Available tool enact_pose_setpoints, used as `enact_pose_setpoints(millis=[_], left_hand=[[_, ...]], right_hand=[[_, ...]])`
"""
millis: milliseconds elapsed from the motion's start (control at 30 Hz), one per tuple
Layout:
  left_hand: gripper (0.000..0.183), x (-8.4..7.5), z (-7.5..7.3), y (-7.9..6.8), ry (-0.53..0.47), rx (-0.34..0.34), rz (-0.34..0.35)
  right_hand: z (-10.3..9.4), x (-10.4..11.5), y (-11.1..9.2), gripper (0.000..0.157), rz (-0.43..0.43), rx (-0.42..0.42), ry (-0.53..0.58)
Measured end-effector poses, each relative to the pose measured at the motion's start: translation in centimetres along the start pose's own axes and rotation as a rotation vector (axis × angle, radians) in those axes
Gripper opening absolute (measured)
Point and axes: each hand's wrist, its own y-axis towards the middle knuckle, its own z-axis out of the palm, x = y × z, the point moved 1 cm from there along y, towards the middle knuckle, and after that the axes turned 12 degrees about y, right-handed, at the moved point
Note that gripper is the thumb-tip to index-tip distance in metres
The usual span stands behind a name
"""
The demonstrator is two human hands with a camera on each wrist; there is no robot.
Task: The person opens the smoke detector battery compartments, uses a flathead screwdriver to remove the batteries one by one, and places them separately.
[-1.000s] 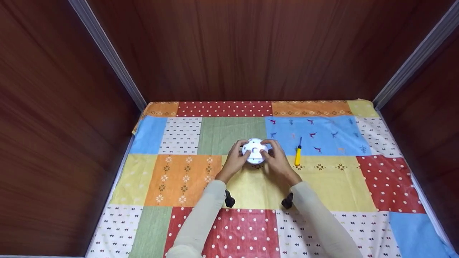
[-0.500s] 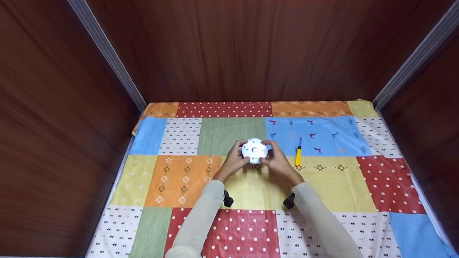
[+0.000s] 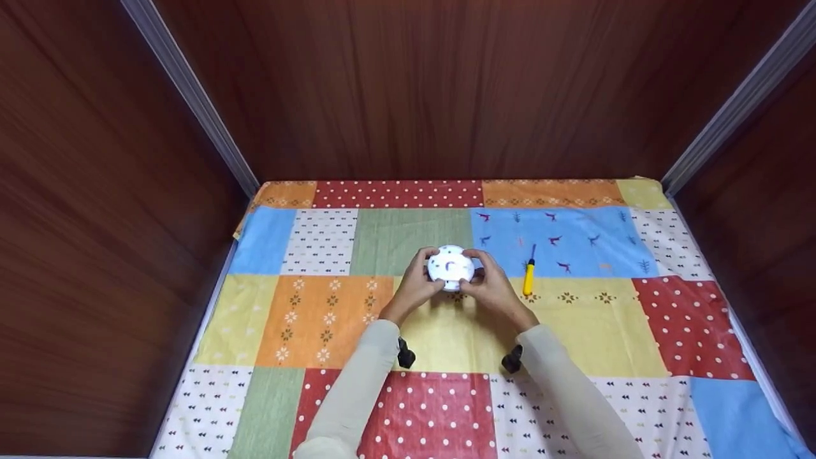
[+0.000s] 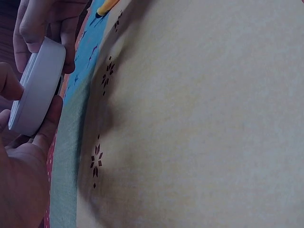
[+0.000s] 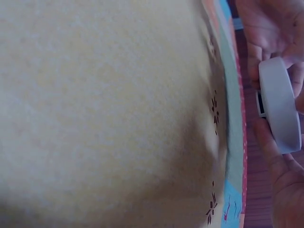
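Head: white disc (image 3: 451,268) held up off the cloth (image 3: 561,331); left hand (image 3: 417,285) and right hand (image 3: 492,285) both gripping its edge. Screwdriver (image 3: 529,279) lies to the right, apart from both hands.
Left wrist: fingers (image 4: 51,121) pinch the disc's side. Looks like light, stiff plastic, maybe slick.
Right wrist: dark fitting (image 5: 261,103) underneath, likely fragile; I'd hold by the edge.

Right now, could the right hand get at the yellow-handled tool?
Probably yes, once free: the right hand holds the white round device along with the left hand, but the yellow-handled tool lies on the cloth just to its right, nothing visible between.
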Motion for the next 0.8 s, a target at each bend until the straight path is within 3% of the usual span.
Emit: enact_pose_setpoints(millis=[333, 800], left_hand=[[0.062, -0.57, -0.19, 0.01, 0.075, -0.014, 0.009], [0.062, -0.4, -0.1, 0.02, 0.074, -0.012, 0.024]], right_hand=[[0.06, -0.15, -0.03, 0.064, -0.069, -0.037, -0.009], [0.33, -0.03, -0.18, 0.066, -0.043, -0.054, -0.017]])
